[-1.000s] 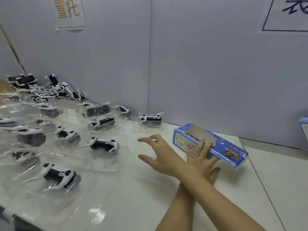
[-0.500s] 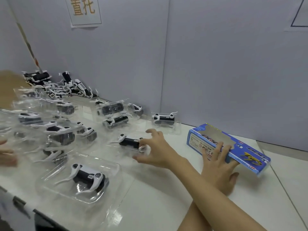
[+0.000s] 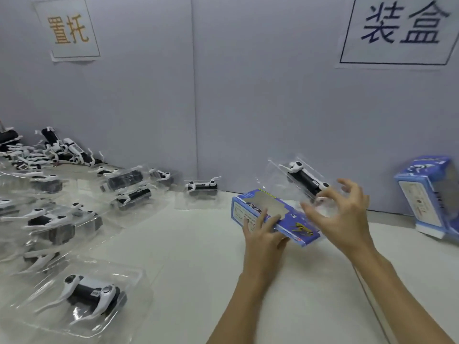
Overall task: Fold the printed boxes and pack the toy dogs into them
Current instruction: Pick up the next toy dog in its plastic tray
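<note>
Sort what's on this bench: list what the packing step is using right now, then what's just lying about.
In use:
left hand holding blue box
right hand holding trayed toy dog

Lying about:
trayed dogs
loose dog pile
standing box
wall signs

- Bright, even light; shadows on the white table [image 3: 198, 256] are faint.
- White glare patches on the clear blister trays [image 3: 82, 304] at left.
- Motion blur smears the right hand [image 3: 347, 214] and the upright blue box [image 3: 429, 194].
- Wide-angle distortion tilts the wall signs [image 3: 397, 31] near the frame's edges.
</note>
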`<action>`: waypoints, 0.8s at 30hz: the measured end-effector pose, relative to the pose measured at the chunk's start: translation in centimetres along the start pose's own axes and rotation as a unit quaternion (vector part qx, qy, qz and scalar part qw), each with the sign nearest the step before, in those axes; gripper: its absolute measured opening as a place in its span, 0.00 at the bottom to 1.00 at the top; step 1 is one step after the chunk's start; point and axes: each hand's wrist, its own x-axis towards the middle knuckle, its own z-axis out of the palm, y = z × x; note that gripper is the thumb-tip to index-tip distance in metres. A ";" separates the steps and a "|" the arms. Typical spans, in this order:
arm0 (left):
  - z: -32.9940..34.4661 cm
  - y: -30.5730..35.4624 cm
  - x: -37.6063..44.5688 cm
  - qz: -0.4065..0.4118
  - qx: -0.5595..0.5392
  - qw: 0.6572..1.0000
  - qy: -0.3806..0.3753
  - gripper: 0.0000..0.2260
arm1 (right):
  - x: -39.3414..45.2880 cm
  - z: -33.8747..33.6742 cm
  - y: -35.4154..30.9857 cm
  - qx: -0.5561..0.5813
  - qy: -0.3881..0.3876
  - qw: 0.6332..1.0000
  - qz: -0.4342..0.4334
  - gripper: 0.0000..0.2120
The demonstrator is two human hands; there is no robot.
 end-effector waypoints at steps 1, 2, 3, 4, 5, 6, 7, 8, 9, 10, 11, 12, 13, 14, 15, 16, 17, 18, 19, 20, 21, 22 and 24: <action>0.3 -0.3 0.0 -0.018 -0.024 1.000 0.007 0.07 | -0.4 -0.9 1.6 -0.011 0.022 0.999 0.033 0.14; 0.9 -0.8 0.0 -0.026 -0.034 0.999 0.025 0.07 | -0.9 -1.6 3.1 -0.024 0.039 0.997 0.060 0.14; 0.9 -0.8 0.0 -0.031 -0.046 0.998 0.042 0.08 | -1.5 -2.1 4.5 -0.042 0.051 0.994 0.084 0.14; 0.9 -0.6 0.1 -0.035 -0.075 0.995 0.063 0.09 | -2.0 -2.5 5.7 -0.059 0.056 0.991 0.109 0.15; 0.8 -0.6 0.3 -0.045 -0.109 0.990 0.076 0.08 | -2.7 -2.8 6.7 -0.065 0.048 0.987 0.141 0.14; 0.8 -0.7 0.4 -0.048 -0.128 0.985 0.108 0.05 | -3.4 -3.0 7.4 -0.061 0.030 0.982 0.176 0.15; 0.8 -0.9 0.4 -0.046 -0.138 0.981 0.127 0.03 | -3.9 -3.1 7.8 -0.054 0.008 0.977 0.204 0.15; 0.9 -1.1 0.5 -0.049 -0.152 0.978 0.131 0.02 | -4.4 -3.0 8.1 -0.053 -0.013 0.975 0.217 0.15; 0.9 -1.2 0.5 -0.061 -0.167 0.976 0.126 0.07 | -4.7 -2.9 8.4 -0.059 -0.032 0.973 0.220 0.14; 0.9 -1.3 0.6 -0.068 -0.186 0.973 0.114 0.14 | -4.9 -2.8 8.5 -0.073 -0.043 0.972 0.219 0.13; 0.7 -1.4 0.5 -0.073 -0.197 0.972 0.102 0.18 | -4.9 -2.7 8.6 -0.085 -0.052 0.971 0.217 0.14; 0.7 -1.4 0.5 -0.073 -0.202 0.972 0.091 0.21 | -4.8 -2.6 8.7 -0.092 -0.056 0.970 0.218 0.20; 0.6 -1.4 0.5 -0.073 -0.201 0.974 0.080 0.23 | -4.6 -2.7 8.7 -0.090 -0.058 0.968 0.228 0.25; 0.7 -1.4 0.5 -0.071 -0.202 0.974 0.070 0.25 | -4.4 -2.9 8.6 -0.084 -0.058 0.965 0.240 0.26; 0.6 -1.4 0.5 -0.074 -0.200 0.975 0.058 0.27 | -4.3 -3.1 8.5 -0.077 -0.063 0.965 0.243 0.25; 0.5 -1.3 0.5 -0.078 -0.204 0.975 0.047 0.28 | -4.1 -3.4 8.4 -0.068 -0.070 0.964 0.246 0.20; 0.4 -1.2 0.6 -0.081 -0.209 0.974 0.035 0.29 | -3.9 -3.7 8.5 -0.054 -0.082 0.963 0.251 0.15; 0.4 -1.2 0.7 -0.080 -0.217 0.973 0.024 0.30 | -3.8 -4.1 8.4 -0.046 -0.108 0.960 0.254 0.13; 0.3 -1.2 0.7 -0.076 -0.220 0.973 0.009 0.31 | -3.5 -4.4 8.4 -0.043 -0.143 0.956 0.253 0.17; 0.2 -1.3 0.8 -0.072 -0.221 0.973 -0.006 0.33 | -3.3 -4.7 8.3 -0.041 -0.179 0.950 0.252 0.24; 0.1 -1.4 0.8 -0.068 -0.220 0.973 -0.022 0.35 | -3.1 -5.0 8.2 -0.043 -0.211 0.944 0.250 0.30; 0.1 -1.6 0.8 -0.064 -0.219 0.973 -0.037 0.37 | -2.9 -5.2 8.0 -0.044 -0.241 0.938 0.247 0.35; -0.1 -1.7 0.8 -0.056 -0.216 0.973 -0.059 0.38 | -2.8 -5.6 7.9 -0.043 -0.289 0.927 0.235 0.37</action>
